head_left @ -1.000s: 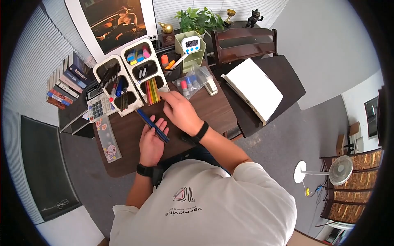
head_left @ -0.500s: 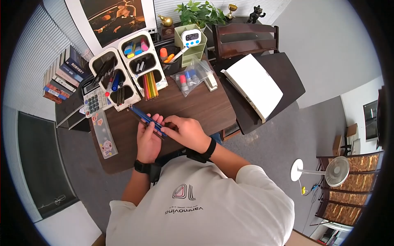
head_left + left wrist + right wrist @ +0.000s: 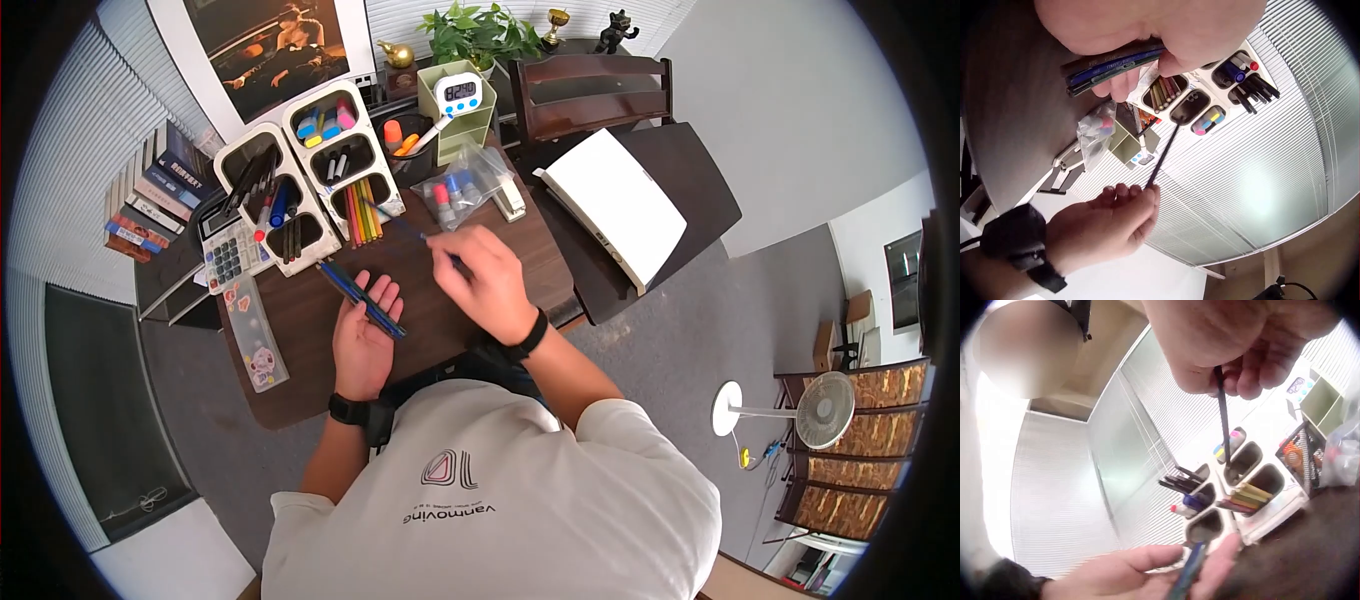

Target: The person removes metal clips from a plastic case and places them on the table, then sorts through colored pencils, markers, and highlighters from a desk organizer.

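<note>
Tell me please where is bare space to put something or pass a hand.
The tabletop is bare between the stickered case, pen organizers and left hand; also between the right hand, stapler and right edge. Crowded: the far side, with pen organizers, mesh cup, plastic bag.

Head view's up high, tilting down over the table (image 3: 310, 345); left wrist peers close past the left grip (image 3: 362, 350), right wrist past the right grip (image 3: 488, 282), both facing the shared organizers (image 3: 303, 168).

White T-shirt (image 3: 490, 500), 1 printed logo (image 3: 448, 470), lettering reading "vanmoving"; black wristbands (image 3: 362, 415).
</note>
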A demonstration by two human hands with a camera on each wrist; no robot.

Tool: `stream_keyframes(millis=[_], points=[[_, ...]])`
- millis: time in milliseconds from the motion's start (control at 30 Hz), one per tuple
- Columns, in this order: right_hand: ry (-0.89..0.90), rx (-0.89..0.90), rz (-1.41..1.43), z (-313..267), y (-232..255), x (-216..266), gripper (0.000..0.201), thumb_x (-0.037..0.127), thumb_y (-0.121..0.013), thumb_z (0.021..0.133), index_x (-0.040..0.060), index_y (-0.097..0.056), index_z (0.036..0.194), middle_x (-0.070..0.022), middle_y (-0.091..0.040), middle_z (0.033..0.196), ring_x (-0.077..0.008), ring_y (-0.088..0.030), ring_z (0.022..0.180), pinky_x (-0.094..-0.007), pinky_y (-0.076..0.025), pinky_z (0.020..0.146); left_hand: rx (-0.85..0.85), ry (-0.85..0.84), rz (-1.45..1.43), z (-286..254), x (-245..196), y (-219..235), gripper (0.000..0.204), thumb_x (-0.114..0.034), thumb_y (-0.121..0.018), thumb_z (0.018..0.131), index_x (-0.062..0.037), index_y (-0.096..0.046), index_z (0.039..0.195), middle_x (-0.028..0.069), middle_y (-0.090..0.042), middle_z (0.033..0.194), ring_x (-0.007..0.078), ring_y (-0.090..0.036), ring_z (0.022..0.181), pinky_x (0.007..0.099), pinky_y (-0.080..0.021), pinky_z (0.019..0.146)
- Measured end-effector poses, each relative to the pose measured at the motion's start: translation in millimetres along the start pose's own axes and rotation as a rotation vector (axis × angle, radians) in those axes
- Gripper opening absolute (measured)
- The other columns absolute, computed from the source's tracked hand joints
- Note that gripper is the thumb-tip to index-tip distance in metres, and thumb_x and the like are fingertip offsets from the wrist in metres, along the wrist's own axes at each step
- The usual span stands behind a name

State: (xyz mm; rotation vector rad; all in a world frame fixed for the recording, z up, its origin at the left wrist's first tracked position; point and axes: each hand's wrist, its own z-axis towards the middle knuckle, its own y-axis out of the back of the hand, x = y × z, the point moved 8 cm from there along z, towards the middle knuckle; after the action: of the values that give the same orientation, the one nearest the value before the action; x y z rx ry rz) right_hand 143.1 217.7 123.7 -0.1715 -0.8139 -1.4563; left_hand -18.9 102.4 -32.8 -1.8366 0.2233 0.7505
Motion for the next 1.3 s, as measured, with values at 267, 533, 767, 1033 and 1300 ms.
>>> stream_keyframes(millis=[267, 533, 767, 1033, 1300], points=[[-0.089, 0.101, -0.008, 17, -68, -33, 0.025, 0.001, -0.071, 0.090, 0.0020, -0.070, 0.116, -0.0176, -0.066, 0.100, -0.0398, -0.067, 0.095, -0.0467, -0.057, 0.082, 0.014, -0.012, 0.078, -1, 0, 2, 0.054, -0.010, -0.043, 0.108, -0.0026, -0.037, 0.161, 0.0225, -0.047, 0.159, 0.0306, -0.049, 0.146, 0.0464, -0.036, 0.124], [-0.143, 0.164, 0.013, 8, -67, -33, 0.028, 0.003, -0.070, 0.092, 0.0022, -0.070, 0.120, -0.0175, -0.070, 0.104, -0.0366, -0.070, 0.096, -0.0424, -0.058, 0.083, 0.013, 0.015, -0.017, -2, 0, 2, 0.051, -0.009, -0.042, 0.110, -0.0038, -0.037, 0.161, 0.0226, -0.048, 0.158, 0.0312, -0.048, 0.146, 0.0473, -0.036, 0.125], [-0.342, 0.518, 0.046, -66, -63, -6, 0.023, 0.028, -0.079, 0.092, 0.0062, -0.076, 0.098, -0.0109, -0.074, 0.086, -0.0298, -0.073, 0.077, -0.0403, -0.058, 0.071, -0.014, -0.064, 0.038, 1, 3, 11, 0.039, -0.013, -0.048, 0.113, -0.0056, -0.045, 0.151, 0.0220, -0.051, 0.154, 0.0327, -0.051, 0.143, 0.0489, -0.041, 0.121], [-0.255, 0.409, 0.020, -52, -51, -5, 0.021, 0.027, -0.079, 0.092, 0.0065, -0.076, 0.098, -0.0109, -0.076, 0.087, -0.0303, -0.074, 0.080, -0.0419, -0.059, 0.071, 0.007, -0.055, 0.019, -2, 0, 5, 0.037, -0.013, -0.049, 0.113, -0.0066, -0.044, 0.150, 0.0188, -0.050, 0.156, 0.0327, -0.049, 0.145, 0.0493, -0.041, 0.121], [-0.384, 0.481, 0.142, -66, -62, -15, 0.016, 0.021, -0.076, 0.092, 0.0073, -0.072, 0.098, -0.0115, -0.075, 0.084, -0.0319, -0.074, 0.085, -0.0429, -0.059, 0.071, 0.037, -0.067, 0.004, -3, 1, 2, 0.037, -0.015, -0.049, 0.114, -0.0074, -0.047, 0.150, 0.0165, -0.050, 0.157, 0.0321, -0.047, 0.147, 0.0487, -0.042, 0.120]])
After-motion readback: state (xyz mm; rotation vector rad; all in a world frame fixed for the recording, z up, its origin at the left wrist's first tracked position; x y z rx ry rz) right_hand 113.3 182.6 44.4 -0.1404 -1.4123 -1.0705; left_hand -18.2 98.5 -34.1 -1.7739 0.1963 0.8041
